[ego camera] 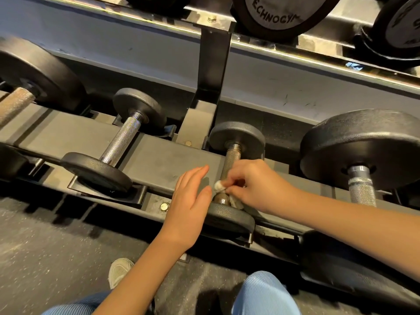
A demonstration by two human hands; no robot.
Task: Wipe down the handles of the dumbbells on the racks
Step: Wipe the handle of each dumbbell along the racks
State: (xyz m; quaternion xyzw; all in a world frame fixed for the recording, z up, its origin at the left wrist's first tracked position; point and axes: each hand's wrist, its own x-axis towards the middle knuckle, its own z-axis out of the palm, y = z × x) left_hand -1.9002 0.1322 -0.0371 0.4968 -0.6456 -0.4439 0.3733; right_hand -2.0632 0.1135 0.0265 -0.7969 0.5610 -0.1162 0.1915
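Note:
A small black dumbbell (236, 137) lies on the lower rack (159, 155), its knurled metal handle (232, 159) running toward me. My right hand (256, 185) pinches a small white cloth (219, 186) wrapped against the lower part of that handle, just above the near weight head (229, 218). My left hand (189, 201) hovers beside the handle on its left, fingers straight and together, holding nothing. A second small dumbbell (120, 137) rests further left on the same rack.
A larger dumbbell (363, 148) sits right of the wiped one, and another large one (34, 73) at far left. A black upright post (212, 71) rises behind. Upper-rack weights (279, 14) hang overhead. Dark speckled floor (45, 258) and my shoe (118, 270) lie below.

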